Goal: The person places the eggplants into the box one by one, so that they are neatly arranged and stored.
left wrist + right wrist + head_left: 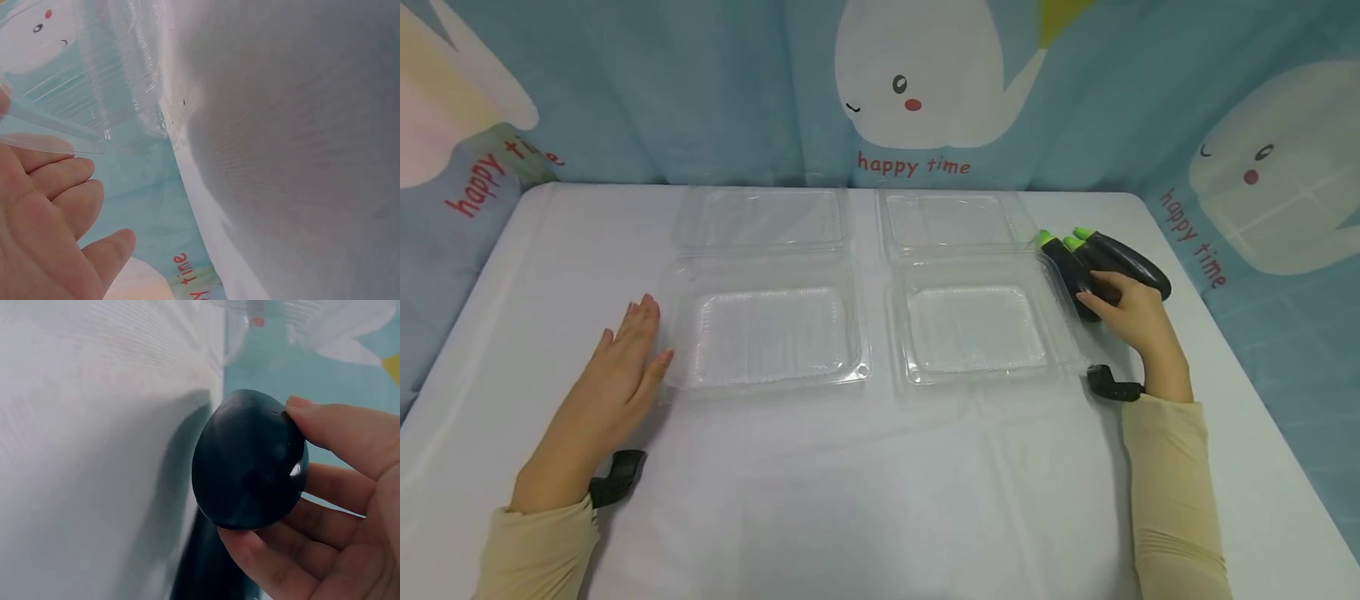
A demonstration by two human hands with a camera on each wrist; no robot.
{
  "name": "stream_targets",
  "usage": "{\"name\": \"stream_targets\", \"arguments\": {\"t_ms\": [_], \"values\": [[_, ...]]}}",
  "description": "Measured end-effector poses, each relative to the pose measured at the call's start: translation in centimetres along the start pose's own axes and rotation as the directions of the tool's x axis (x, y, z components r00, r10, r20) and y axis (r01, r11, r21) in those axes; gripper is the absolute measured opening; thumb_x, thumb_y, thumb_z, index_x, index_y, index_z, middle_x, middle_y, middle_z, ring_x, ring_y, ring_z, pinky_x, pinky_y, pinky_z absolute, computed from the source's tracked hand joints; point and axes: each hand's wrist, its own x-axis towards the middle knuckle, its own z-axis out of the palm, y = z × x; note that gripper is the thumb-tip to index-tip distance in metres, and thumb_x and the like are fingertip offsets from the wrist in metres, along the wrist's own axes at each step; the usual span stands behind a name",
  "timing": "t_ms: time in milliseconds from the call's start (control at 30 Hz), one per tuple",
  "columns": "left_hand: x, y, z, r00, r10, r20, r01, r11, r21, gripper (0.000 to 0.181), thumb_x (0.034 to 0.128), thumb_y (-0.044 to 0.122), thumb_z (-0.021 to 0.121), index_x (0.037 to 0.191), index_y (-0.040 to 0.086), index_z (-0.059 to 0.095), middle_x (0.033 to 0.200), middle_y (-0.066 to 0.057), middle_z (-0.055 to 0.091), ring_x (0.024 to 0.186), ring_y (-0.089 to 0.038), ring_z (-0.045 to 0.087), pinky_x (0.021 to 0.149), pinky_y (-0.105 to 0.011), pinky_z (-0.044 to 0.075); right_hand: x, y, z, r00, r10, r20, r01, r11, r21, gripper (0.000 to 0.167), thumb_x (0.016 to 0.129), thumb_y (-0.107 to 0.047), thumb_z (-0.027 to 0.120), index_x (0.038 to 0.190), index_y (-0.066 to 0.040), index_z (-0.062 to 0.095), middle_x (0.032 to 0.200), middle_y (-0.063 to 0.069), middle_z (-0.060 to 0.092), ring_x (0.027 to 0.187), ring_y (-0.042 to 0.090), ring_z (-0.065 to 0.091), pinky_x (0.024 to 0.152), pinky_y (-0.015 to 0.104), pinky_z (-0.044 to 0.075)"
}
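Observation:
Three dark eggplants with green stem ends lie together at the back right. My right hand point(1131, 312) holds the leftmost eggplant point(1060, 260) near its rounded end; the right wrist view shows the thumb and fingers around that dark end point(250, 462). Beside it are the middle eggplant point(1084, 252) and the right eggplant point(1131, 260). My left hand point(613, 387) is at the left edge of the left clear plastic container point(763, 379), palm turned toward it. Its fingers are loosely extended, and the rim overlaps them in the left wrist view.
A second clear container point(977, 375) sits to the right of the first, its side close to the eggplants. Both lids stand raised, hinged at the back. A white cloth covers the table point(850, 500). Behind hangs a blue curtain point(715, 92) with whale prints.

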Motion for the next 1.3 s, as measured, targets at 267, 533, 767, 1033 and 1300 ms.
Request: {"name": "stream_targets", "arguments": {"t_ms": [267,533,767,1033,1300], "values": [[0.1,0.1,0.0,1.0,0.007,-0.001,-0.007,1.0,0.004,0.059,0.1035,0.021,0.036,0.146,-0.01,0.009,0.152,-0.026,0.008,0.142,-0.033,0.004,0.112,-0.054,0.001,-0.2,0.1,-1.4,1.0,0.031,-0.005,-0.031,0.999,0.015,0.061,0.094,-0.036,0.057,0.135,0.007,0.045,0.126,0.035,0.05,0.111,0.048,0.049,0.09,0.061,0.039],[0.5,0.1,0.2,1.0,0.017,-0.008,-0.017,1.0,-0.017,0.059,0.1031,0.019,0.037,0.146,-0.01,0.01,0.153,-0.025,0.01,0.143,-0.032,0.006,0.113,-0.053,0.002,-0.3,-0.8,-2.7,0.998,0.028,-0.061,-0.027,1.0,0.009,0.061,0.094,-0.035,0.057,0.136,0.007,0.044,0.117,0.035,0.053,0.099,0.045,0.054,0.079,0.056,0.043],[0.4,0.2,0.1,1.0,0.015,-0.014,-0.015,1.0,-0.019,0.059,0.103,0.02,0.038,0.146,-0.01,0.011,0.152,-0.027,0.011,0.142,-0.033,0.007,0.113,-0.053,0.003,-0.3,-2.1,-3.1,0.995,-0.015,-0.103,0.016,1.0,0.017,0.058,0.093,-0.035,0.058,0.134,0.005,0.048,0.123,0.032,0.053,0.103,0.045,0.057,0.08,0.044,0.049],[0.1,0.1,0.1,1.0,0.013,-0.018,-0.013,1.0,-0.028,0.059,0.1031,0.02,0.038,0.146,-0.01,0.011,0.152,-0.027,0.012,0.142,-0.032,0.007,0.113,-0.053,0.002,-0.6,-4.3,-3.5,0.986,-0.08,-0.149,0.087,0.995,0.04,0.055,0.09,-0.032,0.064,0.133,0.001,0.052,0.12,0.027,0.058,0.099,0.042,0.06,0.071,0.0,0.035],[-0.1,0.1,0.0,1.0,0.012,-0.019,-0.012,1.0,-0.019,0.059,0.103,0.02,0.037,0.146,-0.009,0.01,0.152,-0.027,0.011,0.143,-0.032,0.007,0.113,-0.053,0.002,-0.9,-6.6,-4.0,0.973,-0.156,-0.168,0.163,0.986,0.033,0.052,0.09,-0.025,0.066,0.132,0.001,0.053,0.121,0.027,0.057,0.094,0.043,0.062,0.065,-0.005,0.027]]}}
